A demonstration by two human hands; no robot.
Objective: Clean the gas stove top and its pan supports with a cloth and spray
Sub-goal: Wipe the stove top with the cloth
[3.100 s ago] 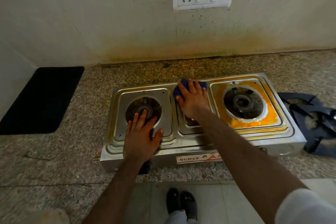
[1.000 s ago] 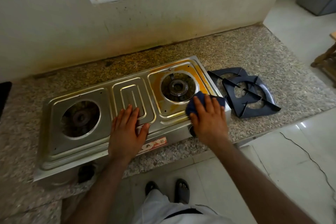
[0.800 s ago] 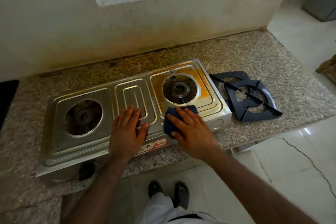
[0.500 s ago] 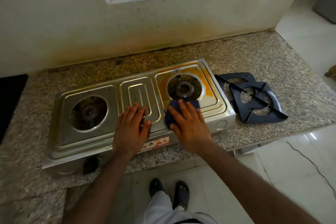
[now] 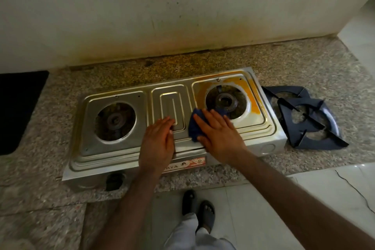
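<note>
**Steel top being wiped, orange stain remaining**

Steel is showing bright where the right hand [image 5: 220, 136], fingers spread flat, is pressing the blue cloth [image 5: 194, 128] onto the stove top [image 5: 113, 154] beside the right burner [image 5: 226, 101]. The left hand [image 5: 157, 144] is lying flat, bracing the stove. Next, probably, the orange stain [image 5: 254, 103] needs firm passes. The pan supports [image 5: 304, 122] are waiting on the counter [image 5: 60, 87]. No spray is showing; most of the cloth is hiding under the palm.

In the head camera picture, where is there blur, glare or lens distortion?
Head view: dim, soft light. Faint glare lies on the steel two-burner stove top and on the pale floor tiles. The speckled granite counter smears at lower left. The wide lens bows the counter's edges. The right hand, on the dark blue cloth, is fairly sharp.
</note>
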